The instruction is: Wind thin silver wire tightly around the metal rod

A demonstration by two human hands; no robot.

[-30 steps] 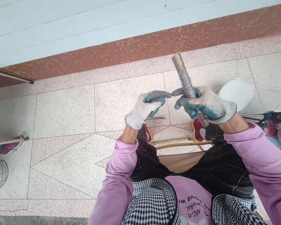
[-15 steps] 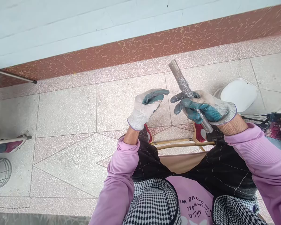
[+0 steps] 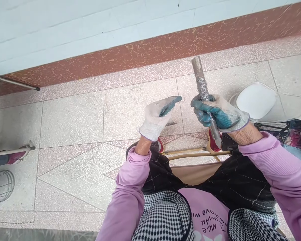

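My right hand (image 3: 220, 112), in a white and teal work glove, is closed round a grey metal rod (image 3: 197, 67). Thin silvery wire (image 3: 202, 88) is wound in many turns about the rod's middle, just above my fingers. The rod stands nearly upright in view, its lower end poking out beneath my palm. To its left, apart from the rod, is my gloved left hand (image 3: 159, 115), its fingers pressed together and pointing at the rod. A short dark thin piece (image 3: 171, 124) shows just below that hand; whether I hold it is unclear. Anything inside these fingers is hidden.
A clear-rimmed white lid or shield (image 3: 256, 100) lies on the tiled floor at right. At left are a wire coil (image 3: 1, 187), metal legs (image 3: 12, 151) and another person's shoe (image 3: 20, 154). A wall (image 3: 115, 23) with a red-brown base runs across the far side.
The rod has turned more upright and moved slightly right. My right fingers, loosely spread before, have closed round it. My left fingers have come together, and the dark thin piece has come into view.
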